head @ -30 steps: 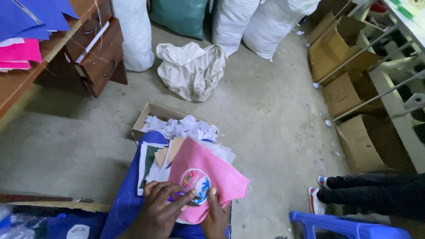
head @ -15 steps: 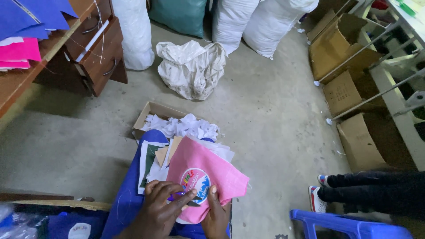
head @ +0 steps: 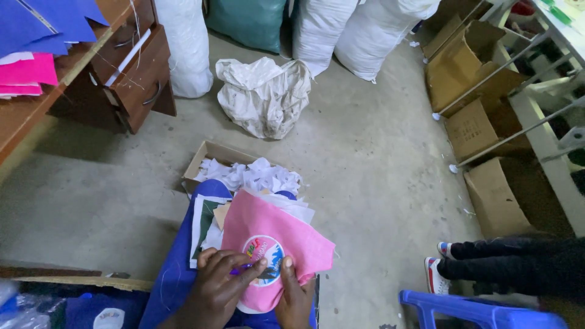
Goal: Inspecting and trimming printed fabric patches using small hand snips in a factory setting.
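Overhead, the concrete floor (head: 378, 176) carries white sacks (head: 341, 30), a crumpled white bag (head: 263, 94) and a cardboard box (head: 213, 157) of white scraps, while a wooden desk (head: 131, 73) stands at the left and another person's dark legs (head: 518, 262) reach in from the right. Nearer, a pink cloth (head: 274, 234) with a round printed patch lies on the blue-clad lap, atop other pieces. Both hands press it flat: left hand (head: 222, 286) with fingers spread over the patch around a small purple thing, right hand (head: 295, 292) pinching the cloth's lower edge.

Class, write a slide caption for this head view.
Both hands, left hand and right hand, press a pink fabric piece with a round print.
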